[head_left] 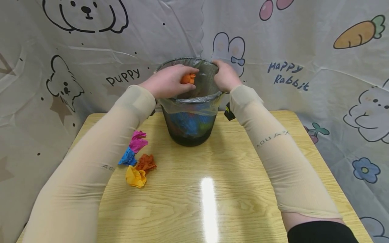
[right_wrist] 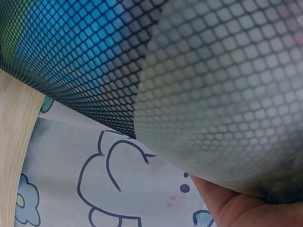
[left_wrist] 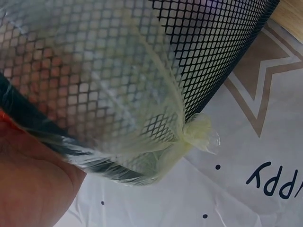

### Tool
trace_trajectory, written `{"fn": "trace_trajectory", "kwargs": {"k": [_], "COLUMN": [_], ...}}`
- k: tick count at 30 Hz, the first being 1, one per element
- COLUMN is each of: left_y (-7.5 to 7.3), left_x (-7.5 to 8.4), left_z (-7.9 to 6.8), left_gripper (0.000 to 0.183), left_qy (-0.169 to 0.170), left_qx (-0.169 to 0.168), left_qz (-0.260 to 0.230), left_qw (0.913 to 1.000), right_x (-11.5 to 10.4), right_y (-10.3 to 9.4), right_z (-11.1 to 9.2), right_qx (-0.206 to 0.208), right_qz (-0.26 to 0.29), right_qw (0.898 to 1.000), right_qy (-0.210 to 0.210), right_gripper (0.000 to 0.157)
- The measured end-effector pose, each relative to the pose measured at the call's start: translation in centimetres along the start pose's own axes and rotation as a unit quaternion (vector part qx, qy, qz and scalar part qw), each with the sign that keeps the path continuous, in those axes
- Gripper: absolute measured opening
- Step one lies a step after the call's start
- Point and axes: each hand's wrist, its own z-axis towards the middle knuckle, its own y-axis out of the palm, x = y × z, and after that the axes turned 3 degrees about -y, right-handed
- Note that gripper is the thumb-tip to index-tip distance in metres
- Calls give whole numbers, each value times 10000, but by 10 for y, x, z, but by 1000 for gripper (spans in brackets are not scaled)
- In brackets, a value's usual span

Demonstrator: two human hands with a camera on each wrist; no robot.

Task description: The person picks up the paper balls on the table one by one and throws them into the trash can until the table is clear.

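A black mesh wastebasket [head_left: 189,136] stands near the table's far edge, lined with a thin yellowish plastic bag [head_left: 199,108] folded over its rim. Over the mouth, my left hand [head_left: 170,80] holds a crumpled orange paper ball [head_left: 188,78] between thumb and fingers. My right hand [head_left: 226,77] grips the rim on the right, thumb side inward; the right wrist view shows part of that hand [right_wrist: 241,208] against the lined wall. Blue and other coloured contents [right_wrist: 87,42] show through the mesh. The left wrist view catches a knot in the bag [left_wrist: 199,135] below the rim.
Left of the wastebasket lie crumpled papers on the wooden table [head_left: 182,202]: magenta [head_left: 138,141], blue [head_left: 128,157], brownish orange [head_left: 146,163] and yellow [head_left: 135,177]. A printed cloth [head_left: 182,33] hangs behind the table and along its sides.
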Motion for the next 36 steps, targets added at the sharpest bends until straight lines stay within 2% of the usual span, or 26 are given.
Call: {"fn": "trace_trajectory", "kwargs": {"k": [6, 10, 19, 36], "left_y": [-1, -3, -9, -17], "left_x": [0, -1, -5, -19], "left_z": [-1, -4, -13, -33], "left_gripper": [72, 76, 75, 77], "left_qy": [-20, -14, -273, -310], "left_qx": [-75, -1, 52, 165], "left_qz": [198, 331, 441, 528], "left_qw": [9998, 9995, 9986, 9980], "right_x": [0, 0, 0, -1], "right_y": [0, 0, 0, 0], "right_z": [0, 0, 1, -1], "right_qx": [17, 21, -15, -37], "right_qz": [-32, -23, -68, -43], "right_qw": [10000, 10000, 10000, 10000], "right_qy": [26, 26, 61, 69], "right_gripper": [66, 66, 66, 67]}}
